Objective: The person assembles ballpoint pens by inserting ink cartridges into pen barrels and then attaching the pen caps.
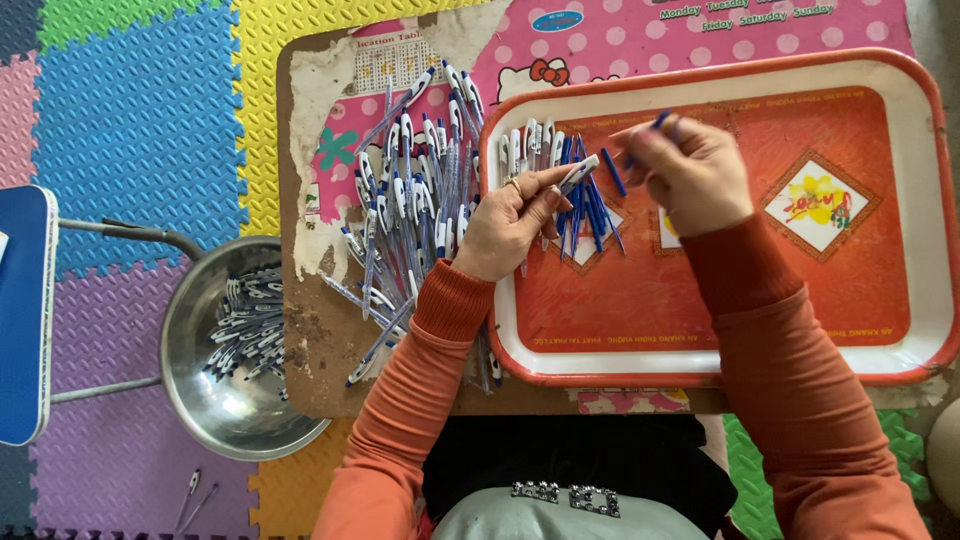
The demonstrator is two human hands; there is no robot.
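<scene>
My left hand point(508, 222) holds a white and blue pen barrel point(579, 172) over the left part of a red tray point(700, 330). Just to its right, my right hand point(688, 172) pinches a thin blue refill point(660, 119) between its fingertips. Several blue refills point(592, 215) and white pen parts point(530, 145) lie on the tray under and between the hands. Both arms wear orange sleeves.
A heap of white and blue pens point(410, 200) covers the worn low table point(310, 350) left of the tray. A steel bowl point(225, 400) with more pens stands on the foam mat floor at the left, beside a blue stool point(22, 310).
</scene>
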